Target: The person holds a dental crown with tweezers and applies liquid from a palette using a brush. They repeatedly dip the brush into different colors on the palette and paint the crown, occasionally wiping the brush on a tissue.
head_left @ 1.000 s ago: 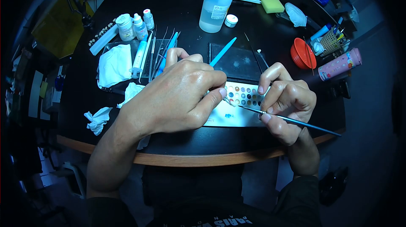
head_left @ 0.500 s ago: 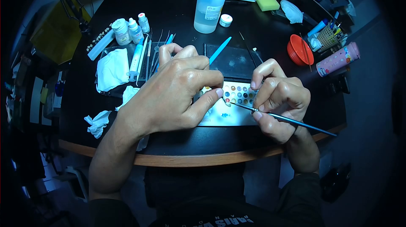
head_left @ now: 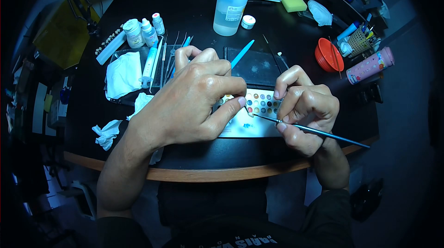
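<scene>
Looks like brushwork rn: above the palette (head_left: 236, 130), left hand (head_left: 199, 93) is pinching a small pale piece (head_left: 250, 113), right hand (head_left: 309, 109) grips a brush (head_left: 326, 134), tip right beside it. Contact? Can't tell. Next stroke probably wants steadiness.

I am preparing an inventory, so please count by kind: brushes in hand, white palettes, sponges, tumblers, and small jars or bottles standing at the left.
Brush in right hand: 1
White palette: 1
Sponge: 1
Tumbler: 1
Jar, dropper bottle and vial at left: 3
Total: 7
</scene>
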